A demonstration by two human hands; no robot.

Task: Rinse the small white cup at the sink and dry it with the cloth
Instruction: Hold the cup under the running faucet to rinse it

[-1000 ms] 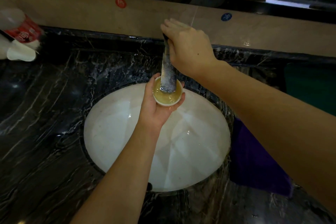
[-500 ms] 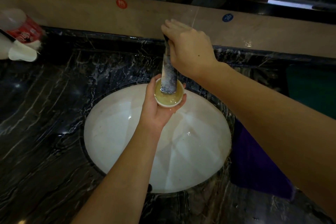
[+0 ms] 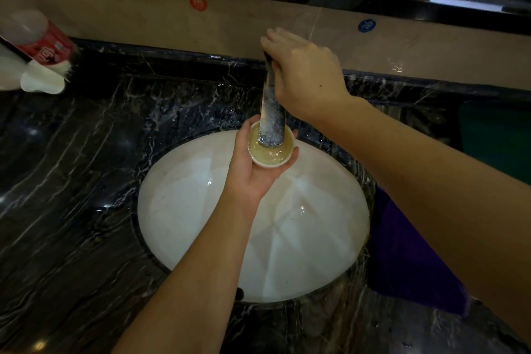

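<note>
Cup under the tap, both hands busy

Your left hand point(image 3: 253, 169) cradles the small white cup point(image 3: 271, 144) from below, palm up, thumb along the cup's left side and fingertips curled up at its right rim. The cup sits upright over the far edge of the white basin point(image 3: 201, 227), directly beneath the chrome spout point(image 3: 271, 112), whose end hides the far part of the cup's mouth. Pale yellowish liquid fills the cup nearly to the rim. Whether water is running you cannot tell from this view.

Your right hand point(image 3: 304, 77) is up at the top of the spout, fingers curled over and around the tap's head, knuckles toward the wall, so it is gripping the tap.

The basin is set into a black marble bench point(image 3: 71, 195) with white veining and pale water spotting near the tap. A purple cloth point(image 3: 408, 256) lies on the bench just to the right of the basin, partly under your right forearm, apart from the cup. At the far left of the bench stands a bottle with a red label point(image 3: 43, 43), with white objects point(image 3: 43, 83) just in front of it; these are too blurred to name. On the tan backsplash behind the tap are a red round sticker point(image 3: 198, 3) and a blue round sticker point(image 3: 367, 25).
</note>
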